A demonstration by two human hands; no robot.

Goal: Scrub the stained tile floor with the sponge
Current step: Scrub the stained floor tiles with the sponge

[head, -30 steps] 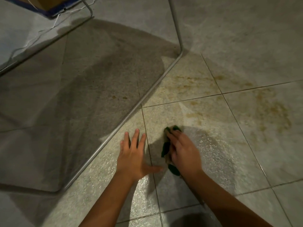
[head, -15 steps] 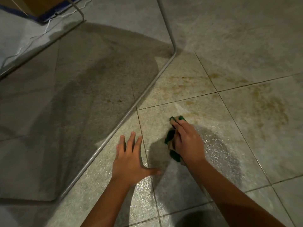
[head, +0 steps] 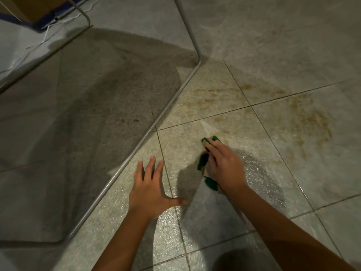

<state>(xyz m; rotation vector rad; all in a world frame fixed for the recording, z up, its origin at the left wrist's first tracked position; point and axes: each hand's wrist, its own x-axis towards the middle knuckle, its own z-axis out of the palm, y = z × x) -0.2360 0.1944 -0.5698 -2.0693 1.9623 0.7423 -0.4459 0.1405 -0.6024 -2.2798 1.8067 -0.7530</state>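
Observation:
A green sponge (head: 203, 163) lies on the wet grey tile floor (head: 254, 45), mostly hidden under my right hand (head: 224, 167). That hand presses it down, fingers lying along its top and reaching its far end. Green edges show at the fingertips, at the left side and near the wrist. Brown stains (head: 310, 122) spread over the tiles ahead and to the right, with fainter ones (head: 213, 96) just beyond the sponge. My left hand (head: 150, 190) rests flat on the floor to the left, fingers spread. Foamy wet sheen (head: 259, 178) covers the tile right of my right hand.
A bent metal tube frame (head: 156, 122) runs diagonally across the floor left of my hands, its upright leg (head: 187, 22) rising at top centre. A dark shadow lies under the frame. A cardboard box with blue edging (head: 33, 12) and a white cord (head: 48, 32) sit top left.
My right hand has pushed the sponge forward, away from me, toward the brown stains. My left hand stays planted on the floor.

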